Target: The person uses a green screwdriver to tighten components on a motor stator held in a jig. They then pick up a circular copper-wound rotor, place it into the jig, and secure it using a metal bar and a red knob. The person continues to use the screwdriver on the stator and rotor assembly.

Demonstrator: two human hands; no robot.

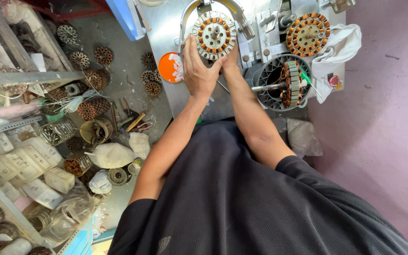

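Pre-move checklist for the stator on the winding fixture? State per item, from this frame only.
1. Wound stator seated on the fixture spindle: ok, it sits centred under the metal arch.
2. Left hand on the stator: ok, fingers lie against its lower left edge.
3. Right hand on the stator: cannot tell, it is mostly hidden behind the left hand; only its position at the lower right edge shows.
4. Copper coils around the ring intact: cannot tell, too small to judge.
5. Second stator apart from the hands: ok, it sits well to the right.
6. White cloth off the second stator: not ok, it lies right against it.
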